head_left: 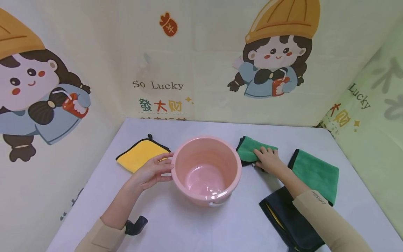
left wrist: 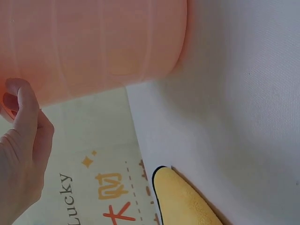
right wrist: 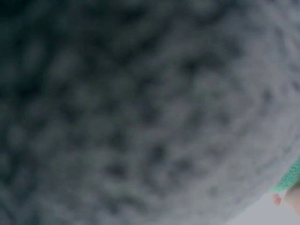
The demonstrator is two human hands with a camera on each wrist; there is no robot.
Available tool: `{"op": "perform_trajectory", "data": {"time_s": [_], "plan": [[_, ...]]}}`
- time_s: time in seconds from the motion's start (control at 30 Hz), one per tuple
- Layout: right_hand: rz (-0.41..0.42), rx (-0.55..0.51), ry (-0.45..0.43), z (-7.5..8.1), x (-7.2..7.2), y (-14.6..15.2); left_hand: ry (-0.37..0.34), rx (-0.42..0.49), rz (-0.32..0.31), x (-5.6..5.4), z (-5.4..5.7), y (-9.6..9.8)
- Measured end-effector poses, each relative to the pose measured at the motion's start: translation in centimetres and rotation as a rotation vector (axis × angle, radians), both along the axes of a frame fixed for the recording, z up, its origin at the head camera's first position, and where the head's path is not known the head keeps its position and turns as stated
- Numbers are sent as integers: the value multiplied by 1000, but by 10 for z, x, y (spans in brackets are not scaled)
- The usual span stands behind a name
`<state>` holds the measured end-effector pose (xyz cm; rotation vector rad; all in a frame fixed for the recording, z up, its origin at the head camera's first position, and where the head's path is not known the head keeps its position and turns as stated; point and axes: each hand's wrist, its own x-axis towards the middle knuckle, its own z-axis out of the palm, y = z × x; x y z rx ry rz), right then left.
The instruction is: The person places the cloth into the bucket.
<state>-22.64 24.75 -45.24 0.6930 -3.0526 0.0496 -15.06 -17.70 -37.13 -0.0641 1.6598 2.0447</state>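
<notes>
One of the hands (left wrist: 26,154) touches the pink bucket (left wrist: 103,42); a yellow cloth (left wrist: 183,201) lies on the white table (left wrist: 253,103).

Plain pink bucket (head_left: 206,152) on a pale lavender counter (head_left: 176,227). Toward the far left corner, a yellow cloth (head_left: 140,154) with black edging; near the far edge, a green cloth (head_left: 248,147) bordered black; toward the right edge, another green cloth (head_left: 318,173), also black-trimmed. Cream wall (head_left: 207,70) printed with cartoon figures (head_left: 277,57) in mustard hats (head_left: 284,19).
</notes>
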Motion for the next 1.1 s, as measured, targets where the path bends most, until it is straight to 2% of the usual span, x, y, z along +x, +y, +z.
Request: {"op": "perform_trajectory", "data": {"time_s": [0.2, 0.43, 0.73, 0.97, 1.1], "plan": [[8, -12, 71, 9, -2, 4, 1, -18, 2, 0, 0, 0], [-1, -27, 149, 31, -4, 4, 2, -14, -18, 0, 1, 0], [44, -90, 280, 75, -4, -7, -11, -35, -13, -1, 2, 0], [75, -159, 340, 110, -1, -20, -16, -30, -8, -2, 2, 0], [92, -180, 386, 124, 1, -28, -14, -22, -14, -3, 3, 0]]}}
